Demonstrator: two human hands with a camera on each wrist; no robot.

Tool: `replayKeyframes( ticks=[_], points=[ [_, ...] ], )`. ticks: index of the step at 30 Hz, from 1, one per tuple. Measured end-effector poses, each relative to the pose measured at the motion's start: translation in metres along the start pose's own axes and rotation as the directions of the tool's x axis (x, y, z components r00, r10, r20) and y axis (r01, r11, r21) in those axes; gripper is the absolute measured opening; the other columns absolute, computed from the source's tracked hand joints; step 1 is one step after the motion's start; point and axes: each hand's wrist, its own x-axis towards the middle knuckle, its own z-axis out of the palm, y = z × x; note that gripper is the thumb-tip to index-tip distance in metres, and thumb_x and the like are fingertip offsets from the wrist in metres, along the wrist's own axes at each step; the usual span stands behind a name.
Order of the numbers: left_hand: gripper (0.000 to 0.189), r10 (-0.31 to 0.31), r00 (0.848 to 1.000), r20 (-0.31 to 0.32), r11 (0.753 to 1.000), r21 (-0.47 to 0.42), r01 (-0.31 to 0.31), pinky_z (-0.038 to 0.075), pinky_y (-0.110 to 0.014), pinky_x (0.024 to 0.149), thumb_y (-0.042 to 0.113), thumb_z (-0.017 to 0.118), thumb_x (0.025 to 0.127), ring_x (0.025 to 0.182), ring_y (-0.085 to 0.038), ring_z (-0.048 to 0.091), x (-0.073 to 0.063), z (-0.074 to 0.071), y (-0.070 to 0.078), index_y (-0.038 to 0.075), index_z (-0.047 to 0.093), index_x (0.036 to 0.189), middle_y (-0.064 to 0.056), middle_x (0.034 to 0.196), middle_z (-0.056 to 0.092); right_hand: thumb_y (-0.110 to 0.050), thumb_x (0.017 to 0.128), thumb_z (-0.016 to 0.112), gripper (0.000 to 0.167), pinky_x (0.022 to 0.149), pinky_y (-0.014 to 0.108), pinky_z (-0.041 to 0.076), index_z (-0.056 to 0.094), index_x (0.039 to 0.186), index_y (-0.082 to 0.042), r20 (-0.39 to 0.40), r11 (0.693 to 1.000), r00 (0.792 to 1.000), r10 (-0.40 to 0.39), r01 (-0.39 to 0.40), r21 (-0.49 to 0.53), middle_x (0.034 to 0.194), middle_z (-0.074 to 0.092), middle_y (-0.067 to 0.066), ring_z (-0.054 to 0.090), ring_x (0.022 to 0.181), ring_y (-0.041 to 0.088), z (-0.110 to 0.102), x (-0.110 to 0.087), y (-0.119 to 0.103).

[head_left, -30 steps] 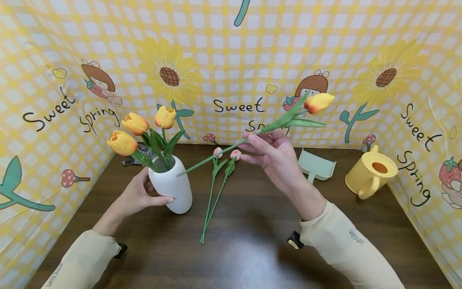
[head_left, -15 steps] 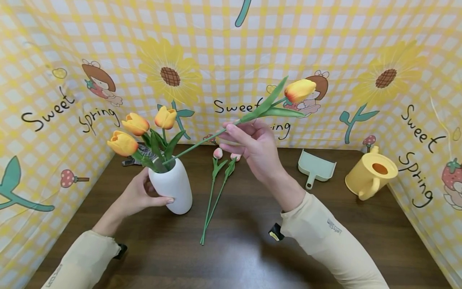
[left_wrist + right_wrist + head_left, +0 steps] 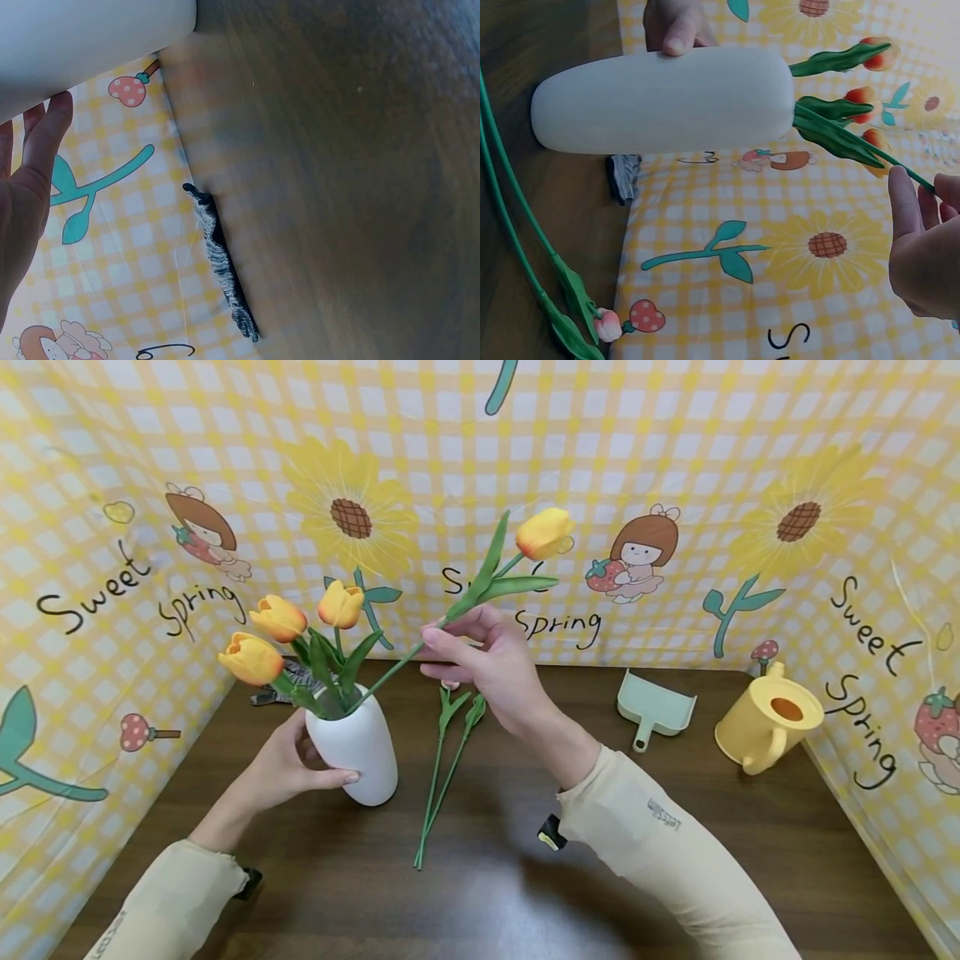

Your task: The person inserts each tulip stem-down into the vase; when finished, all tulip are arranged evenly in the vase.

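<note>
My left hand (image 3: 281,760) grips the white vase (image 3: 356,764) round its side, thumb across the front. Three yellow-orange tulips (image 3: 277,618) with green leaves stand in the vase and lean left. Between thumb and fingers, my right hand (image 3: 495,664) pinches the green stem of another yellow-orange tulip (image 3: 543,533), its bloom up and to the right. That stem slants down to the vase mouth, its lower end hidden inside. In the right wrist view the stem (image 3: 877,150) runs from the vase's opening to my fingertips.
Two pink tulips (image 3: 442,777) lie crossed on the dark wooden table (image 3: 315,893), right of the vase. A pale green dustpan (image 3: 656,706) and a yellow watering can (image 3: 768,722) stand at right. Behind the vase lies a grey striped cloth-like thing (image 3: 221,262). Checked fabric encloses the table.
My right hand has moved left and slightly down with the tulip. Its stem end, at first in front of the vase rim, is now inside the mouth. The left hand stays on the vase.
</note>
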Motion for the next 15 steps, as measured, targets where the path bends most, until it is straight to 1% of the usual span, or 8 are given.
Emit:
replayKeyframes(
  ticks=[5, 8, 10, 12, 15],
  points=[
    [0.090, 0.001, 1.000, 0.000, 1.000, -0.007, -0.001, 0.062, -0.035, 0.076, -0.012, 0.090, 0.067, 0.103, -0.017, 0.069, 0.001, 0.001, 0.002, 0.004, 0.043, 0.142, -0.007, 0.127, 0.059, 0.002, 0.094, 0.070, 0.010, 0.082, 0.051, 0.060, 0.062, 0.100, 0.001, 0.020, 0.999, 0.999, 0.045, -0.044, -0.032, 0.105, 0.069, 0.024, 0.074, 0.090, 0.034, 0.006, 0.003, 0.007],
    [0.090, 0.000, 1.000, -0.001, 1.000, -0.006, 0.000, 0.062, -0.035, 0.076, -0.012, 0.090, 0.067, 0.102, -0.017, 0.070, 0.001, 0.000, 0.002, 0.004, 0.043, 0.142, -0.007, 0.126, 0.060, 0.001, 0.094, 0.071, 0.013, 0.083, 0.050, 0.060, 0.061, 0.102, 0.001, 0.035, 0.995, 0.995, 0.094, -0.093, -0.042, 0.106, 0.069, 0.025, 0.073, 0.093, 0.032, 0.010, 0.005, 0.010],
    [0.090, -0.002, 1.000, -0.001, 1.000, -0.006, 0.002, 0.063, -0.036, 0.075, -0.012, 0.090, 0.067, 0.102, -0.017, 0.070, 0.000, 0.000, 0.002, 0.004, 0.043, 0.142, -0.007, 0.126, 0.060, 0.000, 0.093, 0.071, 0.015, 0.083, 0.049, 0.060, 0.061, 0.103, 0.001, 0.044, 0.990, 0.990, 0.134, -0.132, -0.049, 0.105, 0.069, 0.022, 0.073, 0.094, 0.032, 0.013, 0.007, 0.013],
    [0.090, -0.008, 1.000, -0.001, 1.000, -0.004, 0.008, 0.063, -0.036, 0.075, -0.011, 0.090, 0.067, 0.102, -0.017, 0.070, 0.000, 0.000, 0.001, 0.005, 0.043, 0.142, -0.007, 0.126, 0.059, -0.001, 0.093, 0.072, 0.015, 0.083, 0.049, 0.061, 0.061, 0.104, 0.001, 0.052, 0.985, 0.984, 0.169, -0.166, -0.054, 0.104, 0.070, 0.020, 0.072, 0.097, 0.035, 0.015, 0.008, 0.015],
    [0.090, -0.012, 1.000, -0.004, 1.000, 0.000, 0.012, 0.063, -0.036, 0.075, -0.012, 0.090, 0.067, 0.101, -0.017, 0.070, -0.001, 0.000, 0.000, 0.006, 0.043, 0.142, -0.008, 0.126, 0.059, -0.002, 0.094, 0.072, 0.014, 0.084, 0.048, 0.061, 0.061, 0.103, 0.001, 0.069, 0.978, 0.976, 0.205, -0.202, -0.048, 0.106, 0.070, 0.022, 0.069, 0.102, 0.043, 0.017, 0.010, 0.019]
  ],
)
